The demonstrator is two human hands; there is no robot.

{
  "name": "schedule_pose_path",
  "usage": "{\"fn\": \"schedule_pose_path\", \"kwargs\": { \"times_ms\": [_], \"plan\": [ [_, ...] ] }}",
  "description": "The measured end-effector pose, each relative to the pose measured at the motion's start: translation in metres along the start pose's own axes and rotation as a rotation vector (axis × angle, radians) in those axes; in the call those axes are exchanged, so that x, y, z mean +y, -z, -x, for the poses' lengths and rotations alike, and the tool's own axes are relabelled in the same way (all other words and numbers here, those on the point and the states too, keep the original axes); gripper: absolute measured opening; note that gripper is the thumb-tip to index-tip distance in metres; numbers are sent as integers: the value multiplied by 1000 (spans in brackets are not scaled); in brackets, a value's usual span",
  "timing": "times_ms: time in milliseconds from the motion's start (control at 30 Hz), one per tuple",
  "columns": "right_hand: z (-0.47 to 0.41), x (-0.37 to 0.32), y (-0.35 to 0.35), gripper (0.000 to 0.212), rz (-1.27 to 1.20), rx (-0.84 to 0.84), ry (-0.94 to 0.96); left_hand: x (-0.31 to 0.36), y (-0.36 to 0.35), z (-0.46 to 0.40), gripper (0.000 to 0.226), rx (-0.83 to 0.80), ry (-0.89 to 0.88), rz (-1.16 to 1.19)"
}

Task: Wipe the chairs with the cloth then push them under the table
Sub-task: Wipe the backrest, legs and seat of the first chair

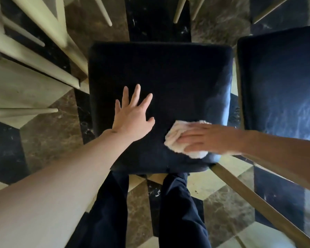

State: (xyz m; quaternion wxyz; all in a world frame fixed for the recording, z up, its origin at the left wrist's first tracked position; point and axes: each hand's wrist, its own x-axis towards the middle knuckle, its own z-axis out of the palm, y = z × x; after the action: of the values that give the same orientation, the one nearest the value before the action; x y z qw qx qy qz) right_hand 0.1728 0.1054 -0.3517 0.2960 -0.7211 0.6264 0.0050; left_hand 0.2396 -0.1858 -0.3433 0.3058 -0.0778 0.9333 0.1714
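Two bare hands work over a square chair seat upholstered in dark navy velvet (159, 83), which fills the middle of the head view. At about eight o'clock on the seat, the left hand (132, 119) lies flat with its fingers spread wide, gripping nothing. At roughly five o'clock, near the seat's front right corner, the right hand (200, 138) presses palm-down on a crumpled white terry cloth (177, 138), fingers laid flat across it. A second dark velvet chair seat (283, 83) stands just beside the first at three o'clock. Cream-painted wooden legs (34, 56) slant in at ten o'clock. Dark trouser legs (179, 212) stand at six o'clock on polished marble floor tiles (48, 133).
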Motion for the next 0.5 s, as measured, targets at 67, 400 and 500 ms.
{"fn": "schedule_pose_path", "kwargs": {
  "times_ms": [67, 400, 500],
  "plan": [
    [18, 37, 17, 84, 41, 114, -187, 7, -8, -3, 89, -33, -3, -47],
    [18, 44, 3, 71, -258, 438, -954, 14, -35, -7, 128, -34, 37, -219],
    [21, -8, -12, 64, -273, 320, -1031, 19, -40, -5, 128, -73, 40, -252]
  ]
}}
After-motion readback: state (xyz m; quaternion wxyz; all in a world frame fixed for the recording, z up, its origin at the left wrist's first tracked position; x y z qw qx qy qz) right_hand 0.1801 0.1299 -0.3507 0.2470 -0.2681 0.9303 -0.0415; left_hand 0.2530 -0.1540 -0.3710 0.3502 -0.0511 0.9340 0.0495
